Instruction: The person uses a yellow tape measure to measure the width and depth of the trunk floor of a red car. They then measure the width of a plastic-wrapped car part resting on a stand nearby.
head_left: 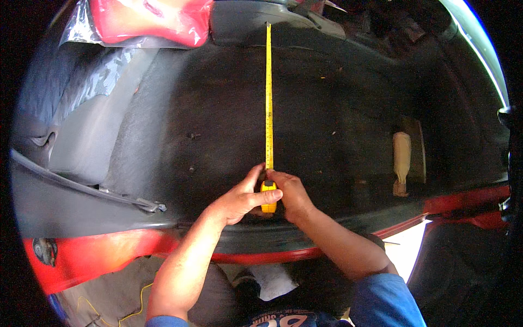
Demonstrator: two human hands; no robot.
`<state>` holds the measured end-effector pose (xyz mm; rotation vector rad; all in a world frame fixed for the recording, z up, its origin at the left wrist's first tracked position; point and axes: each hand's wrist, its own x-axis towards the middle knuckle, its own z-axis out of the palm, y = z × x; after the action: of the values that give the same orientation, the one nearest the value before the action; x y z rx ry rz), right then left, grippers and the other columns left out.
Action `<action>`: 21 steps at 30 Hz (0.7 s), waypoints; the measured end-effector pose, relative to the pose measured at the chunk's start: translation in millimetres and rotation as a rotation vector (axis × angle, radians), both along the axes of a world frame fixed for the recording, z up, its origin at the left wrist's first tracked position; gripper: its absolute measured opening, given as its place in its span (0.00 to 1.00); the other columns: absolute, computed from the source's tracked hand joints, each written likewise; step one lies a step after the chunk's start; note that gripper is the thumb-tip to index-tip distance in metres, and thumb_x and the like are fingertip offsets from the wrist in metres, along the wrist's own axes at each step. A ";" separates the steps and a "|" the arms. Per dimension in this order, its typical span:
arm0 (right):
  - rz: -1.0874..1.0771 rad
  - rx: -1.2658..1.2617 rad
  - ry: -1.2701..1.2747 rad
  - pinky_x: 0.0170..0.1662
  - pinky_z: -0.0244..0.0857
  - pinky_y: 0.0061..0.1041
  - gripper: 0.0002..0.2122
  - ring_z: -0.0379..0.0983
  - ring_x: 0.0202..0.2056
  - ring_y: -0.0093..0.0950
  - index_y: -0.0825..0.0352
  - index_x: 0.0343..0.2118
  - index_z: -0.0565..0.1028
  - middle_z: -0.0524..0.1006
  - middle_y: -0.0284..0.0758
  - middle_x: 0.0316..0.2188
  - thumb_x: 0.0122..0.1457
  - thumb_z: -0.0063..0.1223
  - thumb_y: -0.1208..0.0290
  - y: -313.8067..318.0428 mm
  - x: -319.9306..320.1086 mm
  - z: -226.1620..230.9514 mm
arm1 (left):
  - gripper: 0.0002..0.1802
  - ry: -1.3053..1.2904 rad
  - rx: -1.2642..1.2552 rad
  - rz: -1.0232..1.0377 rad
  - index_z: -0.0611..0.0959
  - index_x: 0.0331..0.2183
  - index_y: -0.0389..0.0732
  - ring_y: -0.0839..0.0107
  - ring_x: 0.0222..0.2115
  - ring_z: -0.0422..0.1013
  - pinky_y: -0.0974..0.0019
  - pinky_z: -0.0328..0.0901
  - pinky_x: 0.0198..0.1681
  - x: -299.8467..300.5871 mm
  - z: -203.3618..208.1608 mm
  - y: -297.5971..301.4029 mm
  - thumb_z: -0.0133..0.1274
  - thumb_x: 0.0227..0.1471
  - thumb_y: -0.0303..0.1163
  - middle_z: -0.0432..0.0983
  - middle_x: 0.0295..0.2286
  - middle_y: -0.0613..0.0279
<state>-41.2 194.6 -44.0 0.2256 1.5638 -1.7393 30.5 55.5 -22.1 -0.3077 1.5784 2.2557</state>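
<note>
My left hand (235, 203) is closed on the yellow case of a tape measure (268, 206), its thumb laid across the front. On the other side, my right hand (295, 195) is closed too, its fingers at the spot where the blade leaves the case. From there the yellow blade (269, 98) runs straight away from me over dark carpet (218, 120). Its far end meets a dark raised edge (245, 24) at the back. The fingertips behind the case are partly hidden.
A red item in clear plastic (152, 20) lies far left, above a grey trim panel (84, 136). To the right rests a tan, bottle-shaped object (402, 155). A red vehicle body edge (109, 255) crosses in front of me. Below it, a yellow cord (126, 316) lies on the ground.
</note>
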 end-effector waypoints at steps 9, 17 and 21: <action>0.318 0.165 0.149 0.38 0.67 0.26 0.13 0.74 0.31 0.24 0.71 0.38 0.80 0.79 0.34 0.30 0.60 0.54 0.64 -2.5 -22.7 3.5 | 0.54 -0.128 -0.061 -0.122 0.52 0.63 0.39 0.69 0.42 0.71 0.64 0.71 0.44 6.3 3.4 -8.8 0.67 0.45 0.44 0.68 0.47 0.55; 0.011 0.093 0.270 0.25 0.60 0.20 0.09 0.67 0.21 0.19 0.66 0.33 0.78 0.74 0.28 0.22 0.59 0.55 0.64 16.4 -51.5 49.6 | 0.36 -0.029 -0.184 -0.213 0.68 0.57 0.41 0.73 0.31 0.74 0.68 0.68 0.39 28.3 27.7 -78.1 0.61 0.48 0.41 0.77 0.36 0.58; -0.234 -0.036 0.221 0.28 0.62 0.22 0.09 0.68 0.25 0.19 0.62 0.37 0.78 0.73 0.25 0.25 0.61 0.53 0.62 37.1 -79.6 59.6 | 0.32 -0.020 -0.357 -0.151 0.73 0.52 0.40 0.75 0.29 0.73 0.71 0.66 0.36 38.1 25.5 -98.3 0.60 0.47 0.42 0.78 0.31 0.62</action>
<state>-120.8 231.7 15.6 0.2106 1.7175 -2.0293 68.7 -42.8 3.4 -0.2918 1.9223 1.8490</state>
